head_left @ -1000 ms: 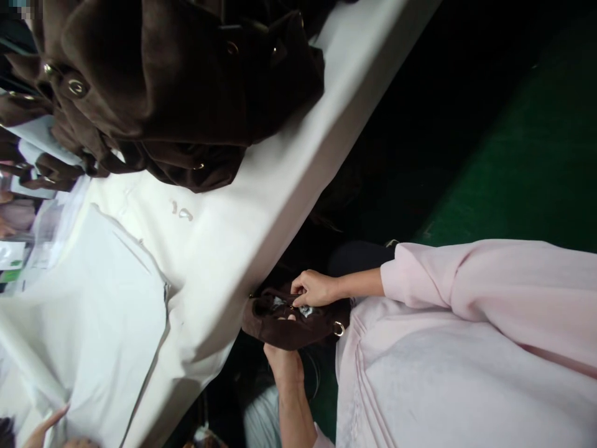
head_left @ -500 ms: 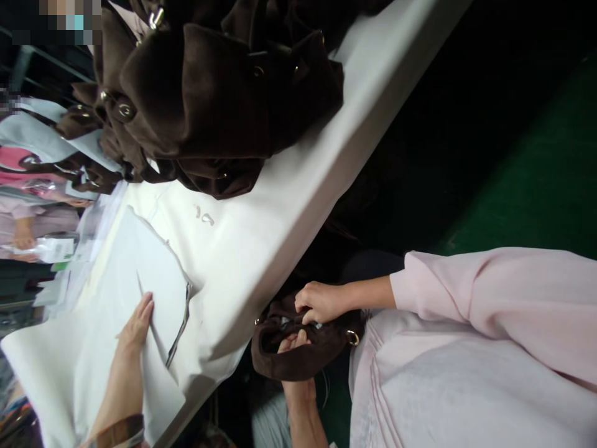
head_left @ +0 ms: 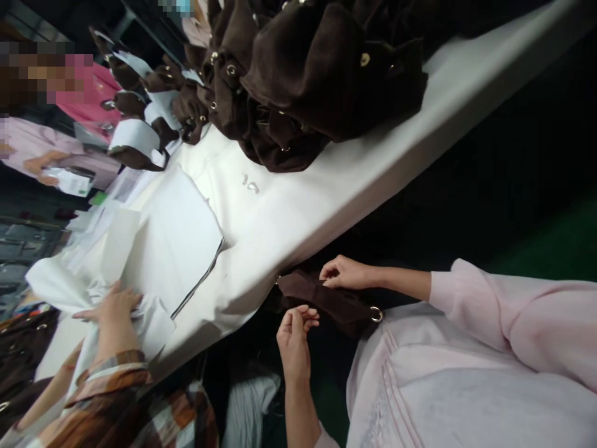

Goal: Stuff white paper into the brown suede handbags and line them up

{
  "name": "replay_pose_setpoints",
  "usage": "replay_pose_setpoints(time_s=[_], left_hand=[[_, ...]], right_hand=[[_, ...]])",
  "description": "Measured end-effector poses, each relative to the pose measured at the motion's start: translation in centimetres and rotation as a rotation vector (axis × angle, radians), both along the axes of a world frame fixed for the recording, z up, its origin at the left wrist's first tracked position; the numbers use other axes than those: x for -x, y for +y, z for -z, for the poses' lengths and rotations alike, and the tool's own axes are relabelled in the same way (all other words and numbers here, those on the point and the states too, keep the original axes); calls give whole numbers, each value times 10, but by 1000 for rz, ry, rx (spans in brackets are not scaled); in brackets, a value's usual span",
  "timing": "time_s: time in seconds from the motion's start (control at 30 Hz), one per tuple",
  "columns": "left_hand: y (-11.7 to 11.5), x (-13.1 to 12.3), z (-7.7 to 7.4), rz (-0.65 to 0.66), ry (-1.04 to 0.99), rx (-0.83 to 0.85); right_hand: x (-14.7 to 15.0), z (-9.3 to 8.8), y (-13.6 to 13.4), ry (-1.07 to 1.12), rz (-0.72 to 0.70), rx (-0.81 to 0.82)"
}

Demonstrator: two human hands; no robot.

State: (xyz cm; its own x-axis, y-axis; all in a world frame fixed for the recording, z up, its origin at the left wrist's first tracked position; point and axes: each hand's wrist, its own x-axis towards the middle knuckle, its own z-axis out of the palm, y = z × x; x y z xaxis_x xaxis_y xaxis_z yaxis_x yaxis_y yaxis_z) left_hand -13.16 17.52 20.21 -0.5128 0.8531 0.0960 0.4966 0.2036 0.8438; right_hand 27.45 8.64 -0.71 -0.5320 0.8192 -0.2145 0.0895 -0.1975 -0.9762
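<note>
A small dark brown suede bag [head_left: 326,298] with a metal ring [head_left: 375,314] lies in my lap, just below the edge of the white table [head_left: 354,180]. My right hand [head_left: 342,274], in a pink sleeve, pinches the bag's upper edge. My left hand [head_left: 293,336] hovers just beside the bag's near end. Its fingers are curled against the thumb, and I cannot make out what they hold, if anything.
A heap of brown suede bags [head_left: 326,81] with metal eyelets sits on the table's far part. Two small clear bits [head_left: 250,185] lie near it. A co-worker's hand [head_left: 112,305], in a plaid sleeve, rests on white zippered fabric [head_left: 181,249]. More people stand at the far left.
My left hand has come off the bag's underside and curled beside it. The bag's mouth has flattened shut. The view has swung, and the co-worker's hand has moved along the white fabric.
</note>
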Motion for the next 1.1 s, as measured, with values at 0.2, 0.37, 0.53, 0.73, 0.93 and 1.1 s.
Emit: replay_pose_setpoints(time_s=[0.2,0.37,0.53,0.73,0.93,1.1], left_hand=[[-90,-65,40,-139,-95,-85],[-168,-165,152,-164,-241,-17],[-207,-228,222,-131,-402,76],[-211,-227,215,-104,-417,150],[-189,-235,197,-93,-116,280],[-181,-245,202,-120,-19,267]], right_hand=[[-22,5,-5,122,45,259],[-10,3,-15,82,108,246],[8,2,-36,22,267,99],[29,-8,-54,19,237,-14],[30,-6,-52,-57,234,-108],[26,-4,-58,-153,309,-197]])
